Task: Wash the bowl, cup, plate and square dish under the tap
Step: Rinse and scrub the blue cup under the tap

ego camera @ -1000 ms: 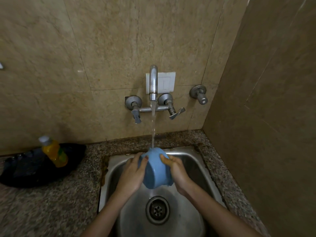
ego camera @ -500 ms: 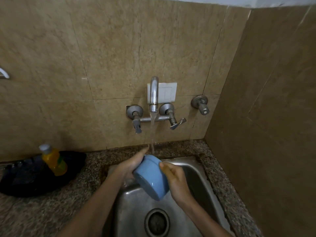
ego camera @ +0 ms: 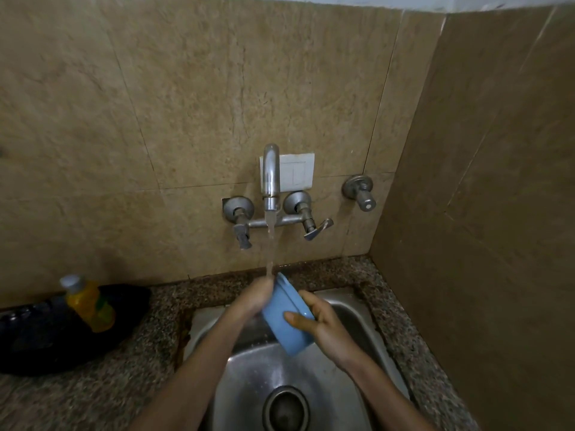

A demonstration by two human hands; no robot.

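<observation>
The right hand [ego camera: 319, 326] grasps the cup [ego camera: 280, 307] by its wall, thumb across the near side and fingers wrapped behind. The left hand [ego camera: 256, 298] is pressed against the cup's mouth. Its fingers are hidden by the rim, so I cannot tell whether they are curled inside or lie flat.

The cup is held in the air over the back of the sink [ego camera: 343, 301], touching nothing but the hands. Its long axis is tilted: mouth up and to the left, base down and to the right. The stream [ego camera: 270, 244] from the tap [ego camera: 270, 172] lands where the left hand meets the rim, so the left hand is the nearer one for rubbing the inside while the right turns the cup.

Half a second ago the base faced the camera more squarely and the left fingers reached up beside the rim. A second ago both hands cupped the sides with the base up under the water. The drain [ego camera: 286, 409] lies below. On the surface [ego camera: 93, 399] to the left, a yellow bottle [ego camera: 88, 303] stands in a dark tray [ego camera: 37, 337].
</observation>
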